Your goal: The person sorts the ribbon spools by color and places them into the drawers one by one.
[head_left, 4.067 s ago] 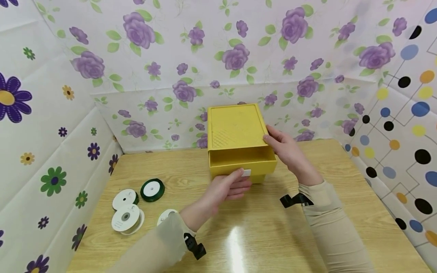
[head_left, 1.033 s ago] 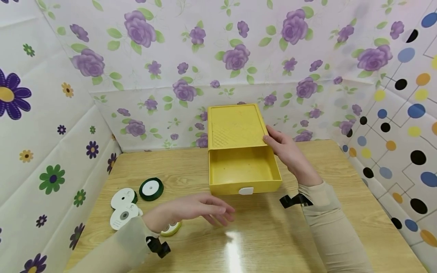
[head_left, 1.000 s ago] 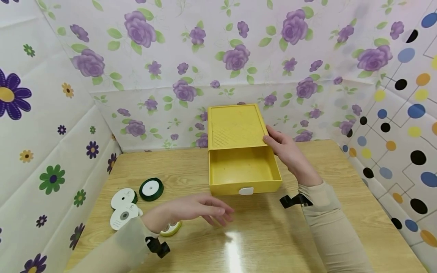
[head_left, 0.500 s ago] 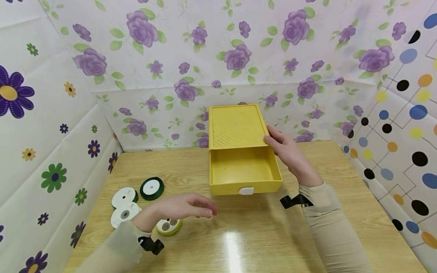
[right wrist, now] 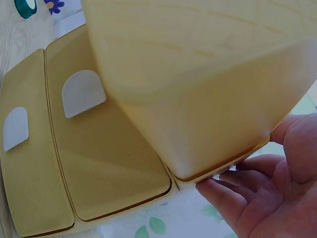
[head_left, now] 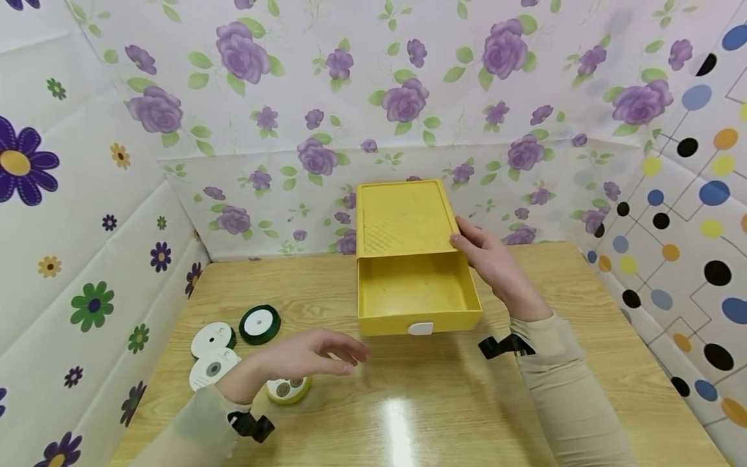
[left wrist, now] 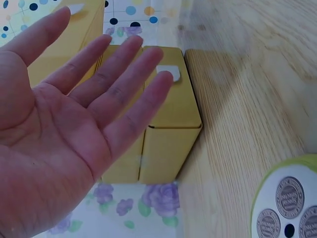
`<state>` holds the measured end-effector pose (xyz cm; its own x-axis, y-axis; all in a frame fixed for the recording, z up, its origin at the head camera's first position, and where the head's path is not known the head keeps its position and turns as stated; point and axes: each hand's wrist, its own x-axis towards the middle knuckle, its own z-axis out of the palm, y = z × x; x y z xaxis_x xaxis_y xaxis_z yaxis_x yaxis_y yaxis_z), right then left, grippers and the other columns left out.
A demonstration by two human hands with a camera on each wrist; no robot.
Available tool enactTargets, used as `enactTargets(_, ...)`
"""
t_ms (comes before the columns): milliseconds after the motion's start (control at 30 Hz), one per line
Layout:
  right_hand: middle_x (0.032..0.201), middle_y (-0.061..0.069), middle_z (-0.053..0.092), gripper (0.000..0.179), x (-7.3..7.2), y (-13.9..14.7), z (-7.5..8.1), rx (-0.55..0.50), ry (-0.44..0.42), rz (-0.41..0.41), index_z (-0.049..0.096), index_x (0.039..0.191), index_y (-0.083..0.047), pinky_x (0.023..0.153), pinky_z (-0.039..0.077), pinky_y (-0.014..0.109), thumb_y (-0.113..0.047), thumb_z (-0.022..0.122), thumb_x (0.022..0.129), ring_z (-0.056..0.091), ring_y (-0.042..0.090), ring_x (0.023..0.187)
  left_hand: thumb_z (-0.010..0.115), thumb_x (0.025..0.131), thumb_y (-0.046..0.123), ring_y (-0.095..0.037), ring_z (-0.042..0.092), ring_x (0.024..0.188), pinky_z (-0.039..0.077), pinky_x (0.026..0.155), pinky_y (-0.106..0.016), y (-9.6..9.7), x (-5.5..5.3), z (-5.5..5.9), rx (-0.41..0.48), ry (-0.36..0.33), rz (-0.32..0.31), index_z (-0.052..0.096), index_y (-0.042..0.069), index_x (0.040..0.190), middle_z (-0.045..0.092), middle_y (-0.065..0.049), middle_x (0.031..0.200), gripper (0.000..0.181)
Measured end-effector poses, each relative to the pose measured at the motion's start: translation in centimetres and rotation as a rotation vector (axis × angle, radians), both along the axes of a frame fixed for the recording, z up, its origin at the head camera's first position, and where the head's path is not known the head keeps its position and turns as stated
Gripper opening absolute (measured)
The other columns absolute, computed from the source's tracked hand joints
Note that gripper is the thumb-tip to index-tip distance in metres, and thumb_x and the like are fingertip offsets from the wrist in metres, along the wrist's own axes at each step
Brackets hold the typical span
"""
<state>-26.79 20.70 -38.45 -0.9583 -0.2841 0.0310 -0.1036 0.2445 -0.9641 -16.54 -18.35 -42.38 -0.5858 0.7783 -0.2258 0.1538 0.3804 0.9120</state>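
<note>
A yellow drawer unit (head_left: 403,217) stands against the back wall. Its top drawer (head_left: 417,285) is pulled out and bare inside, with a white tab on the front. Two lower drawers (right wrist: 109,158) are closed in the right wrist view. My right hand (head_left: 490,259) holds the unit's right edge near the top, thumb and fingers against it. Left of the drawer, my left hand (head_left: 309,357) hovers with fingers extended, holding nothing; its bare palm shows in the left wrist view. Under that wrist lies a ribbon spool with a yellow-green rim (head_left: 290,391), partly covered.
Further left on the wooden table (head_left: 443,402) lie a dark green ribbon spool (head_left: 259,324), a white-faced spool with a green edge (head_left: 211,339) and another white spool (head_left: 211,368) partly behind my left forearm. Patterned cloth walls (head_left: 280,84) enclose the back and sides.
My left hand first pulled the top drawer outward by its tab, then let go and drew back leftward and is now near the spools. My right hand stayed on the unit.
</note>
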Motion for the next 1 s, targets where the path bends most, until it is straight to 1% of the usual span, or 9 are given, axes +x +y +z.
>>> enactTargets(100,0.176,0.003,0.025,0.067,0.0,0.0,0.0,0.001,0.0,0.002,0.024,0.171,-0.019,0.125,0.032,0.058,-0.039,0.054,0.114,0.026,0.026,0.16,0.067,0.108,0.023,-0.033,0.059,0.138,0.052,0.111,-0.039,-0.7,-0.1,-0.2,0.029,0.002,0.006,0.062,0.015,0.15,0.065,-0.003,0.147,0.043)
enactTargets(267,0.176,0.003,0.022,0.068,-0.1,-0.1,0.0,0.002,0.003,0.008,0.023,0.171,-0.018,0.126,0.031,0.058,-0.039,0.054,0.114,0.023,0.025,0.161,0.075,0.103,0.033,-0.031,0.052,0.144,0.048,0.113,-0.054,-2.1,0.2,-0.6,-0.071,0.176,-0.03,0.054,0.02,0.158,0.055,0.001,0.158,0.06)
enactTargets(400,0.176,0.003,0.022,0.068,-0.1,0.0,-0.1,0.009,0.006,0.004,0.024,0.171,-0.019,0.125,0.031,0.058,-0.041,0.054,0.114,0.023,0.025,0.161,0.08,0.098,0.041,-0.028,0.047,0.149,0.045,0.116,-0.058,-3.0,0.6,-1.1,-0.173,0.298,-0.045,0.049,0.019,0.161,0.05,0.002,0.162,0.074)
enactTargets(600,0.175,0.003,0.026,0.068,0.0,0.2,-0.2,0.007,0.017,0.001,0.027,0.171,-0.019,0.124,0.033,0.059,-0.041,0.055,0.113,0.025,0.026,0.161,0.084,0.095,0.038,-0.031,0.042,0.152,0.042,0.118,-0.057,-3.7,1.0,-1.9,-0.244,0.329,0.033,0.043,0.016,0.165,0.045,-0.004,0.167,0.084)
enactTargets(767,0.175,0.002,0.025,0.067,-0.1,0.1,-0.2,0.007,0.023,0.014,0.026,0.171,-0.019,0.125,0.032,0.059,-0.04,0.054,0.114,0.026,0.026,0.161,0.086,0.094,0.034,-0.026,0.06,0.13,0.053,0.099,-0.046,-4.5,1.1,-3.0,-0.277,0.386,0.084,0.045,0.013,0.163,0.048,-0.008,0.164,0.083)
enactTargets(833,0.175,0.002,0.026,0.067,-0.1,0.1,-0.2,0.014,0.023,0.013,0.026,0.171,-0.02,0.125,0.032,0.059,-0.04,0.054,0.114,0.026,0.026,0.16,0.088,0.092,0.032,-0.026,0.062,0.127,0.053,0.101,-0.047,-4.8,1.1,-3.3,-0.293,0.415,0.092,0.047,0.011,0.162,0.05,-0.009,0.162,0.083)
enactTargets(900,0.175,0.002,0.025,0.067,0.0,0.1,-0.2,0.018,0.024,0.011,0.026,0.171,-0.02,0.125,0.032,0.059,-0.04,0.054,0.114,0.026,0.026,0.16,0.09,0.09,0.028,-0.028,0.06,0.132,0.052,0.107,-0.051,-5.0,1.2,-3.7,-0.315,0.448,0.089,0.048,0.01,0.161,0.05,-0.011,0.163,0.085)
enactTargets(933,0.175,0.003,0.025,0.067,0.0,0.1,-0.1,0.02,0.023,0.011,0.026,0.171,-0.02,0.125,0.032,0.059,-0.04,0.054,0.114,0.026,0.026,0.16,0.091,0.089,0.028,-0.032,0.051,0.144,0.048,0.112,-0.056,-5.2,1.2,-3.8,-0.328,0.467,0.085,0.048,0.009,0.161,0.049,-0.012,0.163,0.087)
enactTargets(1000,0.175,0.003,0.026,0.067,0.0,0.1,-0.1,0.025,0.022,0.009,0.026,0.171,-0.02,0.124,0.033,0.059,-0.041,0.054,0.114,0.027,0.026,0.16,0.093,0.087,0.027,-0.037,0.045,0.15,0.043,0.116,-0.06,-5.6,1.2,-4.2,-0.344,0.486,0.075,0.047,0.007,0.161,0.046,-0.015,0.165,0.089)
